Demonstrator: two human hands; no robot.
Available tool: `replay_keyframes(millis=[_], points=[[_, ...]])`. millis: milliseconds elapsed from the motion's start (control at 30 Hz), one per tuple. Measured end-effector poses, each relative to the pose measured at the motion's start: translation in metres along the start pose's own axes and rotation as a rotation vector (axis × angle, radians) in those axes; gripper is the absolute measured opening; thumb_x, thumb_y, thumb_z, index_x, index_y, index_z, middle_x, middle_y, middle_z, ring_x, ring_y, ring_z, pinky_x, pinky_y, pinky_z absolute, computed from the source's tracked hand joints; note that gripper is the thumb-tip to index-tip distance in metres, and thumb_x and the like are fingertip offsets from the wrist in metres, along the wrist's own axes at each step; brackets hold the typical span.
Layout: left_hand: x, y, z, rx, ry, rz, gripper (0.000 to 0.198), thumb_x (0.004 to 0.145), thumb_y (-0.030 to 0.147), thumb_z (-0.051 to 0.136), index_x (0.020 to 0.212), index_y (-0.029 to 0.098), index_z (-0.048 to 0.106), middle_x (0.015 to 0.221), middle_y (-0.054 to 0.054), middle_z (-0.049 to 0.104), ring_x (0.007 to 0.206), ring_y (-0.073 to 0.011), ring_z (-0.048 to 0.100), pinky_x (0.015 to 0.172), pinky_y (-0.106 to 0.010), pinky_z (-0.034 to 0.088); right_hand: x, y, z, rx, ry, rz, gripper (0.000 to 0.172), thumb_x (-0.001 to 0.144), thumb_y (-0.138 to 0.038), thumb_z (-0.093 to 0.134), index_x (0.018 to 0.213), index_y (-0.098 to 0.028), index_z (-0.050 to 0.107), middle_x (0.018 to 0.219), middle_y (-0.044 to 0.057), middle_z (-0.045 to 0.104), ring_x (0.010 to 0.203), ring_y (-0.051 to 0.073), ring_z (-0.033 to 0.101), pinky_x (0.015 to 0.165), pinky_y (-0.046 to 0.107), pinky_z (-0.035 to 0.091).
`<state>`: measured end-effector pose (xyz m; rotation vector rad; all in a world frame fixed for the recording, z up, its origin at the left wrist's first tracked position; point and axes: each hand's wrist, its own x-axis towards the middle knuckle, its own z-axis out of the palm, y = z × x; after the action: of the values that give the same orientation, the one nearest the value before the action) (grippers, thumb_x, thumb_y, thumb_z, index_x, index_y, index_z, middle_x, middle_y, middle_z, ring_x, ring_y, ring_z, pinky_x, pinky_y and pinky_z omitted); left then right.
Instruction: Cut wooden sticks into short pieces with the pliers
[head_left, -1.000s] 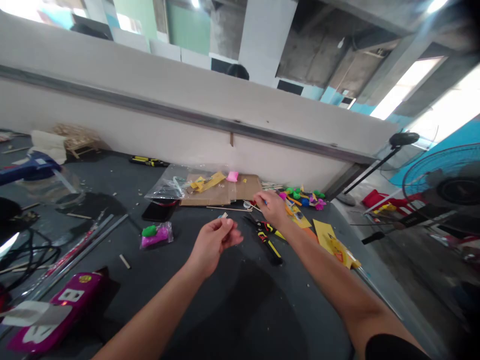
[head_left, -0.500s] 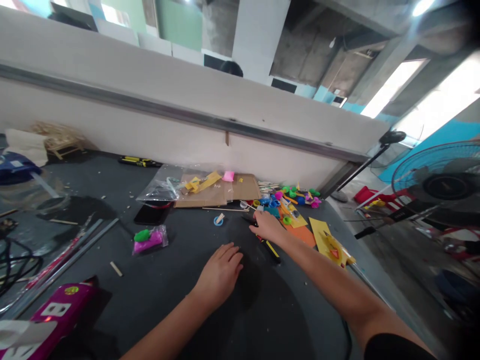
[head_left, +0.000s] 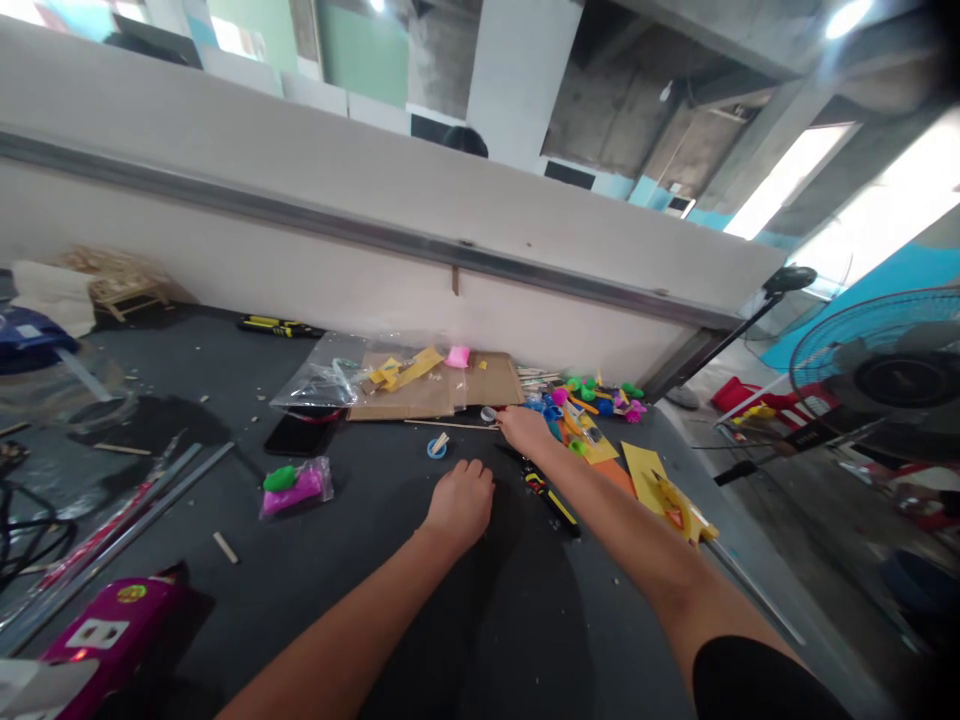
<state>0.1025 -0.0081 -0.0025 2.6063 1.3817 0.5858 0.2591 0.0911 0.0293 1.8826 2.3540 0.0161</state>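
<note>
My left hand (head_left: 463,500) rests on the dark tabletop with its fingers curled under; whatever they may hold is hidden. Further forward, my right hand (head_left: 525,432) reaches to the near side of the craft pile, fingertips bent together. A small grey-white round cap (head_left: 488,414) lies just left of those fingertips, and a thin wooden stick (head_left: 450,425) ends close to them. Below my right wrist is a black and yellow utility knife (head_left: 553,503). A blue ring (head_left: 436,449) with short wooden pieces in it sits beyond my left hand.
Colourful clay pieces and caps (head_left: 592,395) heap at the right back. Cardboard (head_left: 487,382) and a clear plastic bag (head_left: 319,375) lie by the partition. Left are a phone (head_left: 292,436), a purple clay packet (head_left: 298,488) and a magenta device (head_left: 112,625). A fan (head_left: 892,375) stands right.
My right hand has shifted slightly left and forward, close to the round cap. My left hand has moved a little forward and right, its fingers more curled. The knife appears slightly shifted.
</note>
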Motion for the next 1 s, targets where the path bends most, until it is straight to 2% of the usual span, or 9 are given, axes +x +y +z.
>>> replay_keyframes(millis=[133,267,500,633,767,867,1000], points=[[0.010,-0.012,0.002,-0.004,0.047,0.005,0.022,0.082,0.010,0.039,0.077,0.015,0.060,0.079,-0.010,0.057,0.080,-0.0217,0.051,0.074,-0.035,0.040,0.005,0.007,0.001,-0.006,0.003,-0.016,0.026,0.088,-0.024,0.040,0.094,-0.017,0.065,0.097,0.011,0.064,0.096,0.021,0.058,0.075,0.025,0.041],[0.008,-0.023,0.005,-0.152,0.104,0.011,0.024,0.084,0.012,0.038,0.079,0.016,0.061,0.076,-0.007,0.057,0.079,-0.0191,0.051,0.075,-0.033,0.040,0.007,0.012,0.003,0.001,0.012,0.001,0.020,0.083,-0.024,0.048,0.090,-0.016,0.064,0.095,0.011,0.065,0.092,0.021,0.059,0.073,0.025,0.041],[0.011,-0.031,0.006,-0.382,0.120,-0.053,0.021,0.082,0.013,0.042,0.080,0.018,0.062,0.078,-0.005,0.060,0.078,-0.0167,0.053,0.073,-0.031,0.041,0.006,0.005,0.007,0.043,0.028,-0.009,0.025,0.089,-0.027,0.039,0.097,-0.020,0.062,0.100,0.008,0.065,0.093,0.019,0.059,0.076,0.024,0.039],[0.013,-0.032,0.007,-0.419,0.115,-0.078,0.020,0.082,0.015,0.043,0.080,0.018,0.063,0.077,-0.005,0.061,0.078,-0.0166,0.053,0.074,-0.031,0.041,0.014,0.005,0.005,0.086,-0.016,-0.039,0.018,0.083,-0.030,0.050,0.087,-0.021,0.065,0.089,0.006,0.068,0.087,0.019,0.061,0.073,0.023,0.040],[0.015,-0.034,0.008,-0.472,0.125,-0.107,0.020,0.082,0.017,0.043,0.080,0.019,0.063,0.079,-0.005,0.062,0.079,-0.0173,0.054,0.074,-0.030,0.042,0.019,0.008,0.000,0.148,-0.014,-0.026,0.009,0.073,-0.023,0.057,0.076,-0.020,0.066,0.080,0.007,0.068,0.081,0.021,0.062,0.070,0.025,0.041],[0.014,-0.035,0.008,-0.586,0.165,-0.168,0.021,0.084,0.022,0.041,0.085,0.019,0.062,0.083,-0.004,0.063,0.081,-0.0170,0.057,0.076,-0.029,0.043,0.007,0.005,-0.005,0.234,0.032,-0.003,0.011,0.074,-0.024,0.056,0.078,-0.019,0.065,0.079,0.006,0.068,0.078,0.019,0.062,0.067,0.024,0.041],[0.011,-0.032,0.007,-0.803,0.190,-0.266,0.032,0.088,0.033,0.035,0.102,0.019,0.060,0.086,-0.005,0.064,0.075,-0.0153,0.060,0.071,-0.026,0.045,-0.033,-0.012,0.001,0.375,0.083,0.004,0.020,0.082,-0.031,0.046,0.085,-0.019,0.061,0.077,0.001,0.066,0.070,0.012,0.060,0.061,0.018,0.041]])
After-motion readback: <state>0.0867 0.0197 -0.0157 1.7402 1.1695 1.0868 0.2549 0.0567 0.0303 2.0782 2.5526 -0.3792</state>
